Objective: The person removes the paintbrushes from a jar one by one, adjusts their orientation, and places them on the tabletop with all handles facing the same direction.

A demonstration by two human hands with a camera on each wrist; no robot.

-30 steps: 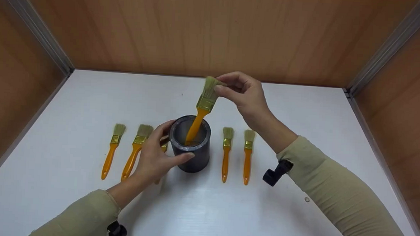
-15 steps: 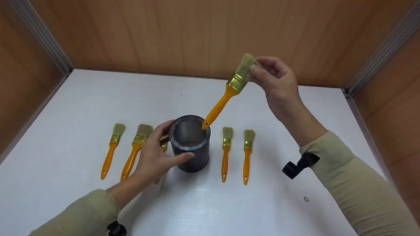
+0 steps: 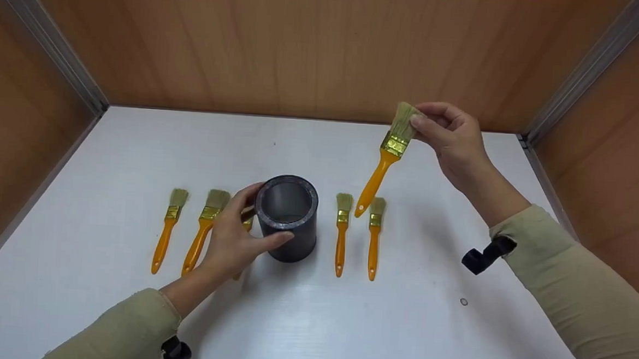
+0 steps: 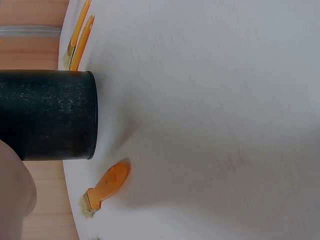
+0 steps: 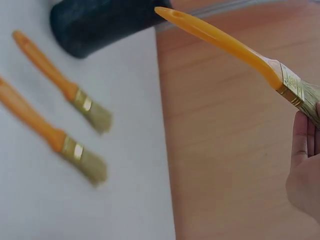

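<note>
Upper right: my right hand (image 3: 453,140) pinches the brush (image 3: 384,160) by its bristles, orange handle hanging.
Centre: my left hand (image 3: 234,238) grips the unlabelled dark cup (image 3: 287,217).

1. We see our right hand (image 5: 304,172) at the right edge, its fingers against the bristles of a paintbrush (image 5: 235,47).
2. The orange handle of that brush runs up and left, its tip near the dark cylinder (image 5: 102,22) at the top.
3. Two smaller brushes lie on the white table (image 5: 75,200): one (image 5: 62,85) nearer the cylinder, the other (image 5: 55,137) beside it.
4. A wooden wall (image 5: 225,150) fills the background.
</note>
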